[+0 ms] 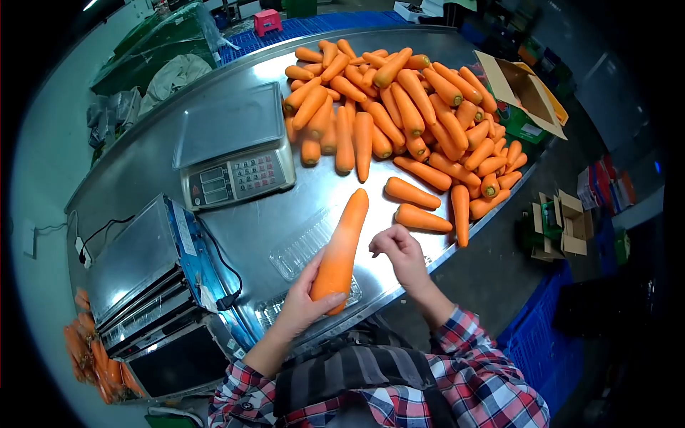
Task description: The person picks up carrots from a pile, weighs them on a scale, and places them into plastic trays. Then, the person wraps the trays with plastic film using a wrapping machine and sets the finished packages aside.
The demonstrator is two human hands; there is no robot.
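Note:
A large orange carrot point(344, 250) lies tilted in my left hand point(305, 299), which grips its thick lower end, the narrow tip pointing up and away. To its right, my right hand point(401, 258) hovers over the table edge with curled fingers, and nothing shows in it. Beneath the held carrot sits a clear plastic tray point(291, 258), partly hidden by the carrot and my left hand. Just beyond my right hand, a few loose carrots point(422, 218) rest on the metal table point(246, 235).
A big pile of carrots point(407, 107) covers the table's far right. A digital scale point(239, 175) stands at the left, with a wrapping machine point(143, 264) and its black cord nearer me. An open cardboard box point(524, 93) is at the right edge.

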